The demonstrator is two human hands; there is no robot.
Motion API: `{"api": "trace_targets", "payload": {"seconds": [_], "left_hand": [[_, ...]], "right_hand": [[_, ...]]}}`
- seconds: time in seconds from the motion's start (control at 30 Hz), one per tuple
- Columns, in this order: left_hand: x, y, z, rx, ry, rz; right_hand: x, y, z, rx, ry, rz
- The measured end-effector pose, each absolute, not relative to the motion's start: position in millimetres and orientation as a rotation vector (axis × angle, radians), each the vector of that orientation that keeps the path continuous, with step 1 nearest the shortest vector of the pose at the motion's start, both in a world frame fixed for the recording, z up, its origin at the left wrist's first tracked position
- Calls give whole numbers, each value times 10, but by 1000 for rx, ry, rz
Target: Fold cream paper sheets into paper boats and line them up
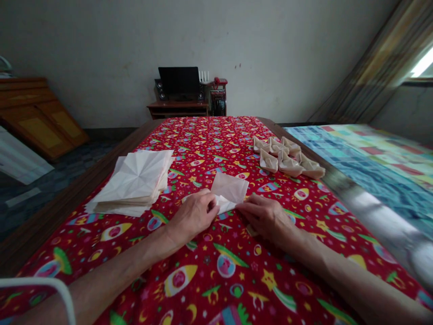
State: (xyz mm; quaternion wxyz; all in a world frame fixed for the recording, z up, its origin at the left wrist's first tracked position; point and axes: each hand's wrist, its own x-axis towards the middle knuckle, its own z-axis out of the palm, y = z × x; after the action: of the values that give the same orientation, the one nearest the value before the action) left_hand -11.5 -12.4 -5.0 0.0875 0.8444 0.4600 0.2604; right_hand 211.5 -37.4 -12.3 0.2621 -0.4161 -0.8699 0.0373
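A partly folded sheet of white paper [230, 186] lies on the red patterned cloth in front of me. Its far part is a flat square with creases, and its near edge is folded over. My left hand [196, 212] has its fingers curled on the left side of the fold, pressing it down. At the right end of the same fold, the fingertips of my right hand [265, 214] pinch the paper's corner. Left of my hands sits a stack of creased paper sheets [138, 176]. Several folded paper pieces [286, 158] stand in two rows at the right.
The red cloth [189, 280] covers a long table with dark wooden edges [368, 203]. A bed [365, 167] adjoins on the right. At the far wall stand a monitor [180, 81] and speakers on a desk. A white cable [50, 282] curves at the lower left.
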Motion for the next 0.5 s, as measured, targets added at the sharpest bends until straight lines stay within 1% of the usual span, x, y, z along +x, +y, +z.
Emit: {"api": "trace_targets", "payload": {"seconds": [0.07,0.13,0.3,0.5], "left_hand": [[-115,-128,-60,2522,1365,777],[-118,-126,-67,2529,1360,771],[-119,-110,-53,2538,1348,731],[-131,-103,-67,2477,1308,803]], "right_hand": [[2116,-419,-117,-1107,-2424,-63],[2117,-460,-101,-1110,-2481,-151],[2120,-517,-71,-1139,-2518,-195],[2052,-557,4,-1222,-2596,-232]]}}
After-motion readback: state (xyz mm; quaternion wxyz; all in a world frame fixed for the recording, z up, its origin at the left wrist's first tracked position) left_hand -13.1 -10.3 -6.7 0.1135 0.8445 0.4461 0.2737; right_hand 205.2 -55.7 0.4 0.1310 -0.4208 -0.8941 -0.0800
